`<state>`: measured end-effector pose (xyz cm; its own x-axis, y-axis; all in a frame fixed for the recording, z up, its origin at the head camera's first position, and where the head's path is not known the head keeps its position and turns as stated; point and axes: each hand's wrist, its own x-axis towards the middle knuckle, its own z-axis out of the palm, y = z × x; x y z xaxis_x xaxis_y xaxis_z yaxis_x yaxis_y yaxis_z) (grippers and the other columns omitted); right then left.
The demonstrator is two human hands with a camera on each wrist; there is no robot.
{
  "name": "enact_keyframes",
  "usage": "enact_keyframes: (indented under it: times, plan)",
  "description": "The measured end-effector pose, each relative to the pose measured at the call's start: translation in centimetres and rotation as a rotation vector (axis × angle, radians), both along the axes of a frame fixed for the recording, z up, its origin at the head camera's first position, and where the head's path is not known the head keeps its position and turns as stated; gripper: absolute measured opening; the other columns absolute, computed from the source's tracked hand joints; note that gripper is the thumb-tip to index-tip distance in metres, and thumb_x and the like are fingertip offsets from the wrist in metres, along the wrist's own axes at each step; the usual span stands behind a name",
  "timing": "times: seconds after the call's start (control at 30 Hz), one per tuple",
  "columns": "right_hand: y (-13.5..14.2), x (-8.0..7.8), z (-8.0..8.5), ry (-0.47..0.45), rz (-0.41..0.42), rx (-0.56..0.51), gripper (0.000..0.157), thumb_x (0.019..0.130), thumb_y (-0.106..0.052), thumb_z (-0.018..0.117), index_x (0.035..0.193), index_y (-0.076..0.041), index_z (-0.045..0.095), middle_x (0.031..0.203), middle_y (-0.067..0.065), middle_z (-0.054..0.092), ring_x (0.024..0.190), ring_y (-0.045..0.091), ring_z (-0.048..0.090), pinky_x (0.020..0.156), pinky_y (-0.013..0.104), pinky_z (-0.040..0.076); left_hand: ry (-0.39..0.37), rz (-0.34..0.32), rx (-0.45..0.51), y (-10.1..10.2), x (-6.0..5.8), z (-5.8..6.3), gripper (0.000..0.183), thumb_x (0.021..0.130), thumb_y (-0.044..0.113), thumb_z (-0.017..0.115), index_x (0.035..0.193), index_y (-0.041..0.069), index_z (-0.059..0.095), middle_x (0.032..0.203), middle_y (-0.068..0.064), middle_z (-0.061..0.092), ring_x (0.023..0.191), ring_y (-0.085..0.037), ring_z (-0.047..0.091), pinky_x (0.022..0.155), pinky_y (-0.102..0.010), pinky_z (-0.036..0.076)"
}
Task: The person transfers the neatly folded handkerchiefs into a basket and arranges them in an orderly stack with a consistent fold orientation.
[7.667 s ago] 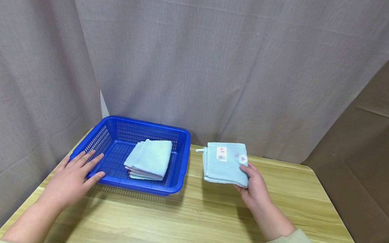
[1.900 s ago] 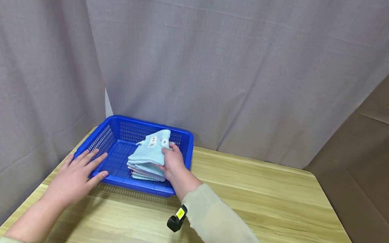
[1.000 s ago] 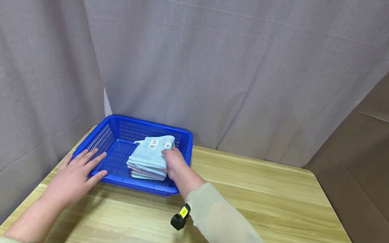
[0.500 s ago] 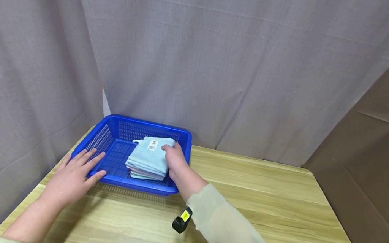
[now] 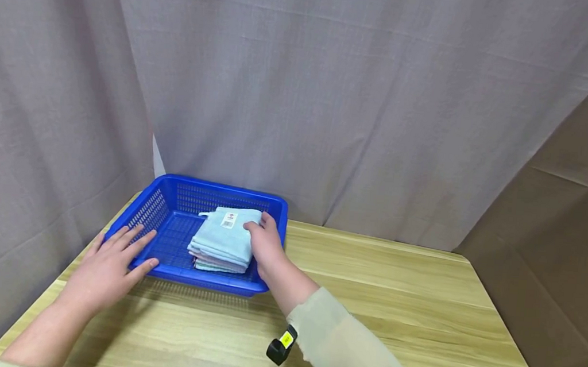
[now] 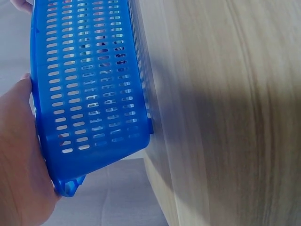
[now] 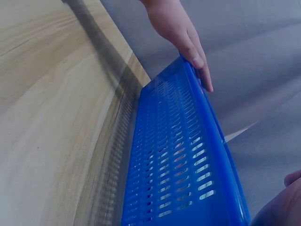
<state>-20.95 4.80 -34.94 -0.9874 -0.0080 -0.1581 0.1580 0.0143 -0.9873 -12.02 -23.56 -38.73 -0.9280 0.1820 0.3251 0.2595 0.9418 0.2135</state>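
In the head view a folded light-blue hand towel (image 5: 225, 233) with a white label and a hanging loop lies on top of a small stack of folded cloths (image 5: 220, 264), inside the blue plastic basket (image 5: 200, 280). My right hand (image 5: 267, 247) is at the stack's right edge, thumb over the top towel and the other fingers extended along its side. My left hand (image 5: 105, 275) lies with spread fingers across the basket's front-left rim. Seen from the left wrist, that hand (image 6: 21, 155) touches the basket's outer rim; the right wrist view shows the stack only through the slots.
The basket stands at the left of a wooden table (image 5: 393, 306), near the grey curtain (image 5: 332, 94) behind it. A brown panel (image 5: 556, 215) borders the table's right side. A black wrist camera (image 5: 281, 346) hangs below the right sleeve (image 5: 348, 346).
My right hand has brought the light-blue towel from the right into the basket and laid it on the stack. Its fingers have since straightened at the edge. The left hand stays on the rim.
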Motion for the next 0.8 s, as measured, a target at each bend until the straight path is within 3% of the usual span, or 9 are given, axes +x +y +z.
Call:
enact_keyframes:
  times: [0.4,0.67,0.8]
  plan:
    - [2.0,1.9,0.8,0.104,-0.024,-0.068,0.065,0.093,-0.011,0.056,0.153,-0.003,0.031,0.156,0.018,0.034,0.145,0.033,0.031,0.119,0.045,0.024,0.006,-0.033,-0.008,0.4,-0.1,0.3,0.062,0.1,0.051,0.051,0.151,0.017,0.044,0.152,-0.021,0.041,0.14,-0.047,0.032,0.117,-0.063,0.004]
    - [4.3,3.4,0.3,0.175,-0.017,-0.114,0.065,0.093,-0.005,0.053,0.152,0.003,0.028,0.155,0.023,0.032,0.145,0.039,0.03,0.119,0.048,0.025,0.015,-0.081,0.001,1.8,0.1,1.0,0.062,0.099,0.051,0.053,0.152,0.02,0.043,0.154,-0.018,0.04,0.142,-0.045,0.031,0.117,-0.063,0.009]
    - [5.7,4.2,-0.1,0.191,-0.01,-0.088,0.064,0.093,-0.005,0.053,0.152,0.004,0.027,0.155,0.024,0.032,0.145,0.04,0.029,0.119,0.049,0.024,0.021,-0.107,0.001,2.5,0.4,1.0,0.062,0.099,0.05,0.054,0.152,0.021,0.042,0.154,-0.016,0.04,0.143,-0.043,0.03,0.12,-0.058,0.003]
